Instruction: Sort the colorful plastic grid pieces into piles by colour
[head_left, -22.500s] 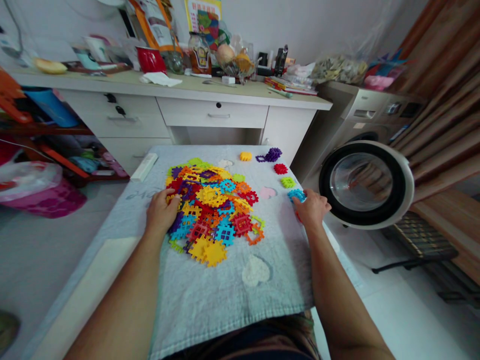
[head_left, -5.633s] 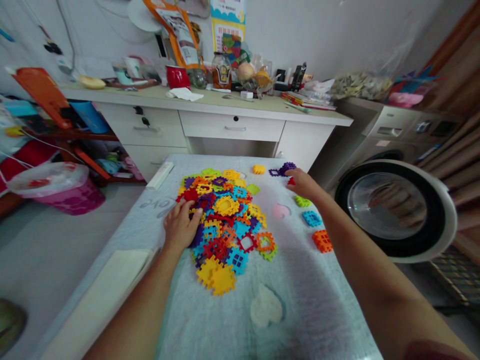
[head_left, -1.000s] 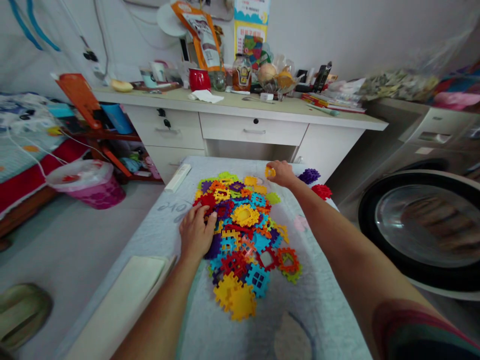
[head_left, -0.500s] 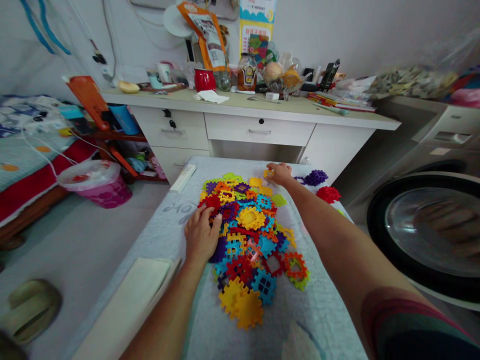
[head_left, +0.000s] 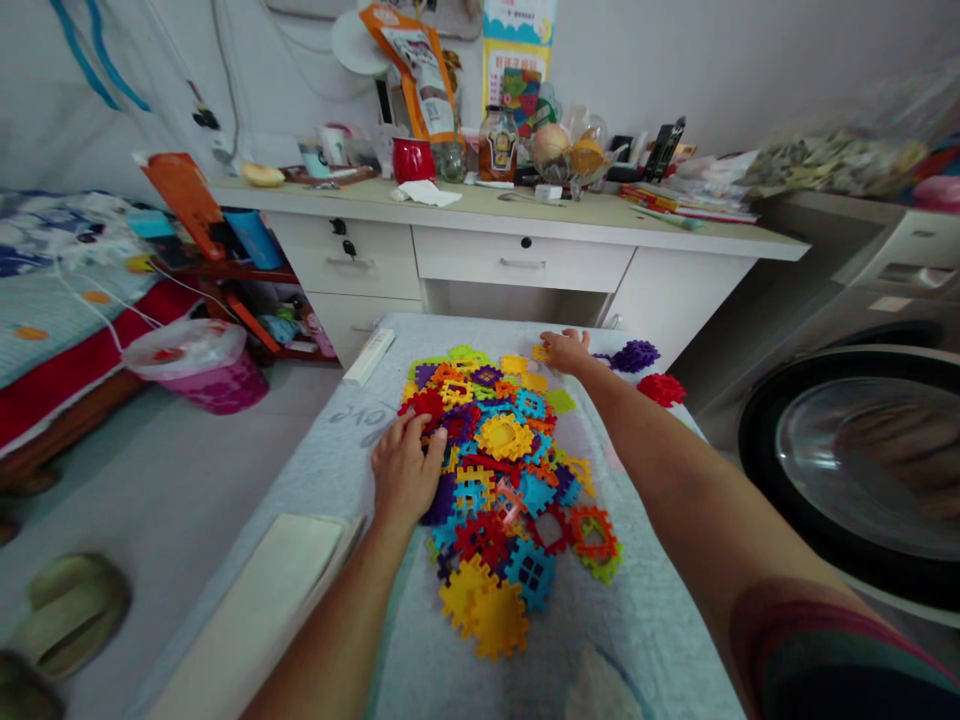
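A heap of colourful toothed plastic building blocks (head_left: 504, 437) lies on the cloth-covered table. My left hand (head_left: 409, 465) rests at the heap's left edge with fingers spread, touching red and purple pieces and gripping none. At the far side of the table, my right hand (head_left: 568, 352) has its fingers closed on a yellow building block (head_left: 540, 352), mostly hidden by the fingers. More yellow blocks (head_left: 514, 365) lie just left of it. To the right of that hand sit a purple cluster of blocks (head_left: 634, 355) and a red cluster (head_left: 661, 389).
A long white box (head_left: 370, 357) lies at the table's far left corner, and a pale flat slab (head_left: 262, 600) at the near left. Behind stands a white desk (head_left: 525, 225) with jars and bowls. A washing machine (head_left: 847, 300) is at right, a pink bin (head_left: 202, 375) at left.
The view has shifted slightly. My right hand stays at the far side with its fingers on the yellow block, and my left hand keeps its place on the heap.
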